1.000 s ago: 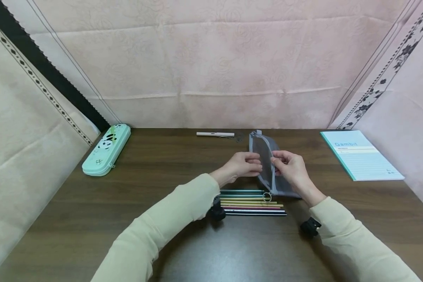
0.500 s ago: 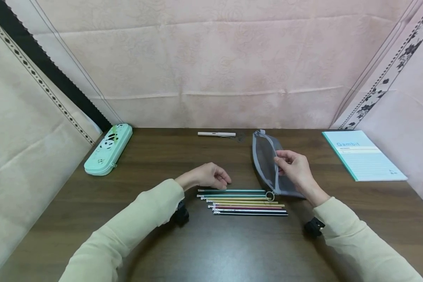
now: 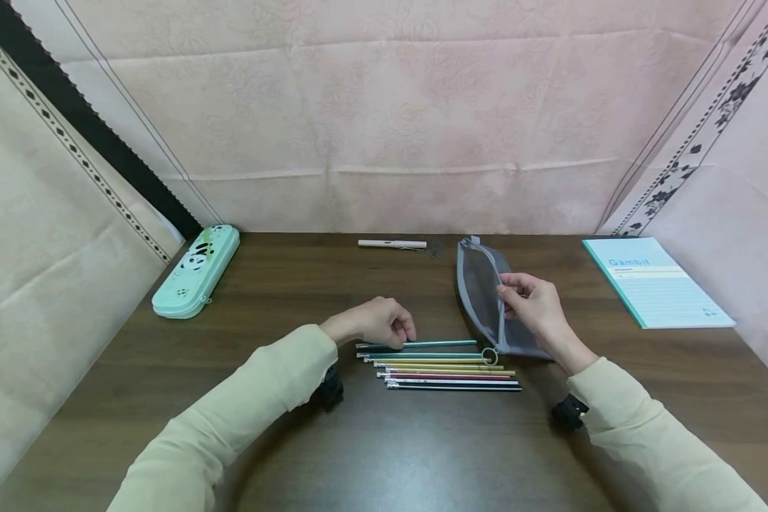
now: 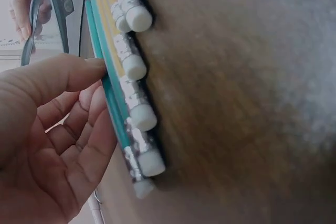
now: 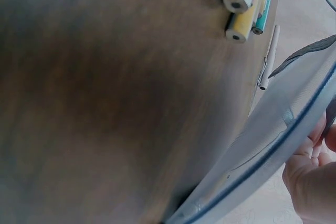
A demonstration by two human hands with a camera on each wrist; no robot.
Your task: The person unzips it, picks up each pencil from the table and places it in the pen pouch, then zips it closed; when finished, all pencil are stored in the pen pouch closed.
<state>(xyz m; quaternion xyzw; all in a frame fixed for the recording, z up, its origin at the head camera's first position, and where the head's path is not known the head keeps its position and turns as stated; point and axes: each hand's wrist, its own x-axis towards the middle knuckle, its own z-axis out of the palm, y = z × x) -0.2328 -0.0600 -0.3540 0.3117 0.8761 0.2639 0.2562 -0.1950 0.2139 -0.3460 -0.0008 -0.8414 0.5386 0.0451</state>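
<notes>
My left hand [image 3: 379, 323] pinches the green pencil [image 3: 441, 343] at the far side of a row of pencils [image 3: 448, 377]. In the left wrist view its thumb [image 4: 73, 77] lies on the near side of that pencil and the fingers curl beyond it; white erasers face the camera. The held pencil is slightly apart from the rest at its far end. Farther right, my right hand [image 3: 532, 306] grips the edge of a grey-blue mesh zip pouch [image 3: 483, 291], whose mouth gapes. The pouch's ring [image 3: 489, 356] overlaps the pencils' right ends.
A white pen [image 3: 392, 244] lies near the back edge of the wooden table [image 3: 294, 277]. At the left stands a mint pencil case [image 3: 195, 274] with a panda print. A notepad [image 3: 659, 283] lies at the right, and cloth walls enclose the back and sides.
My left hand has left the pouch, moved left and down to the pencils, and taken hold of the far green one, which has shifted slightly. The right hand keeps its grip on the pouch.
</notes>
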